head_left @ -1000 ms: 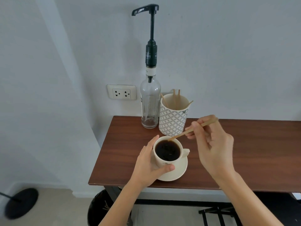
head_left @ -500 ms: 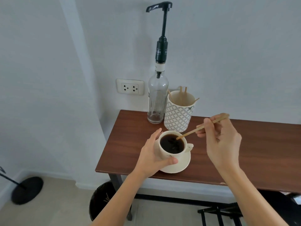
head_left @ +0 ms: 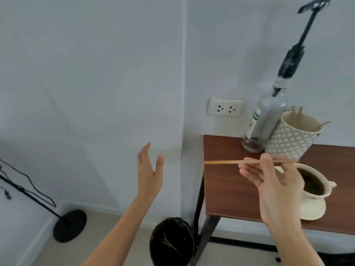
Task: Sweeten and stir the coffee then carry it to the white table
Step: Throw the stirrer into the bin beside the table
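Right hand (head_left: 276, 181) fingers pinch thin, light stir stick (head_left: 230, 162) w/ tip out past bench (head_left: 230, 185) edge, above black bin (head_left: 171, 240). Left hand (head_left: 148, 169) open, empty. Coffee cup (head_left: 315, 184) on saucer (head_left: 313, 208), near-right: full, fragile, spill-prone; grip saucer rim, keep level.

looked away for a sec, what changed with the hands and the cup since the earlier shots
The left hand let go of the cup and now hangs open off the table's left edge. The right hand lifted the stir stick out of the coffee and swung it left, toward the bin side. Cup, saucer, bottle and stick holder stayed put.
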